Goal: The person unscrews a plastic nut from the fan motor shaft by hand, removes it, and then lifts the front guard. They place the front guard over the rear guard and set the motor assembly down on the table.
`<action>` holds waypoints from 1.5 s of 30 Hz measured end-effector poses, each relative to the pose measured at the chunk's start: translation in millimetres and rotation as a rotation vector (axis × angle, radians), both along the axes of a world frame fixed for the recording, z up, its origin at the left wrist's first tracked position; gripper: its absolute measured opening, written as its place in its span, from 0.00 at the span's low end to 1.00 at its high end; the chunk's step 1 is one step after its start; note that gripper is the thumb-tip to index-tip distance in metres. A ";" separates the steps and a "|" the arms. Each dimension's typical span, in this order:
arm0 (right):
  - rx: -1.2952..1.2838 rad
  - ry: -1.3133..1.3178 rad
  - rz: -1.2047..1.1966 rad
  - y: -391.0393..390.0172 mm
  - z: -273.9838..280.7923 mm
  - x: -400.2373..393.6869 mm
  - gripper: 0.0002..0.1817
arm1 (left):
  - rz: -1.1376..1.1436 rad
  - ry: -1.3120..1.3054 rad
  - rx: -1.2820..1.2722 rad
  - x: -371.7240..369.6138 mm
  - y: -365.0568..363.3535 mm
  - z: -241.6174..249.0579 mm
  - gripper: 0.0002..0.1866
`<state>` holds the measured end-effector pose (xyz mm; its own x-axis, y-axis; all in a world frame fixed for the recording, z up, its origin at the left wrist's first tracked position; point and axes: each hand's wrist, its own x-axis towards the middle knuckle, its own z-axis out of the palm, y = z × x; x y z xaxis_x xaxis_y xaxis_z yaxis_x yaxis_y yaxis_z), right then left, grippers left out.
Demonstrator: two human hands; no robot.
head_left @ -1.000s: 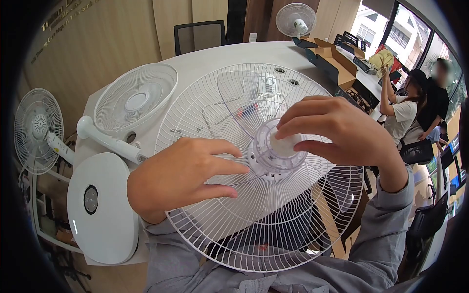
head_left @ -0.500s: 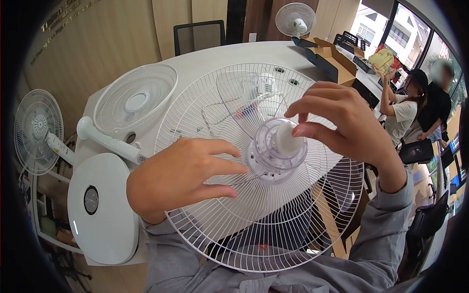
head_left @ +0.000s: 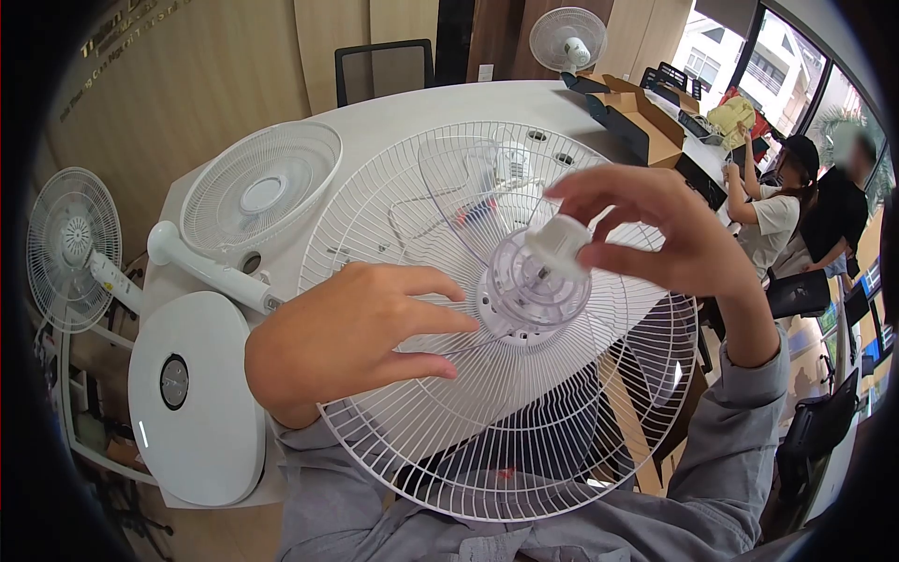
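Observation:
My right hand (head_left: 655, 229) holds a small white cap (head_left: 559, 245) between thumb and fingers, tilted just above the clear hub (head_left: 540, 290) of a transparent fan blade. A metal shaft tip shows in the hub's middle. Around the blade spreads a round white wire grille (head_left: 449, 468). My left hand (head_left: 361, 337) rests over the grille's left part with fingers apart, left of the hub, and nothing is in it.
On the table (head_left: 393, 110) lie another white grille (head_left: 262, 194), a white stand tube (head_left: 211, 272) and a round white base (head_left: 198, 412). Open cardboard boxes (head_left: 646, 122) stand at the back right. Assembled fans and two people are farther off.
The white cap has come up off the hub's centre and tilted, held in my right hand. My left hand is nearly unchanged. A person at the right has lowered one arm.

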<state>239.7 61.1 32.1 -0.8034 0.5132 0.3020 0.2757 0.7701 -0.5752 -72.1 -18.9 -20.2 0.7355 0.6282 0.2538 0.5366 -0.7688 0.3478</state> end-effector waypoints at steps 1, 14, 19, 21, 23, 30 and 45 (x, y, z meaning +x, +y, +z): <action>-0.142 0.091 -0.002 5.0 -3.4 4.0 0.20 | -0.003 0.000 0.005 -0.1 0.0 -0.1 0.23; -0.471 -0.046 -0.014 23.2 -14.0 19.6 0.22 | -0.025 -0.005 0.004 -1.1 3.1 -2.1 0.24; -0.501 0.014 0.028 30.1 -19.6 21.1 0.21 | -0.005 -0.016 -0.029 -0.9 2.5 -0.2 0.28; -0.567 0.052 0.039 32.4 -21.1 22.2 0.20 | 0.010 0.004 -0.067 -0.9 2.4 0.6 0.27; -0.673 0.083 0.028 35.7 -21.4 28.2 0.21 | 0.017 0.020 -0.083 -0.8 2.6 0.6 0.26; -0.839 0.170 0.072 43.4 -28.7 35.9 0.24 | 0.023 0.019 -0.112 0.0 5.2 -3.0 0.31; -0.685 0.064 0.075 38.2 -24.7 33.8 0.21 | -0.032 -0.029 -0.106 2.3 4.5 0.1 0.35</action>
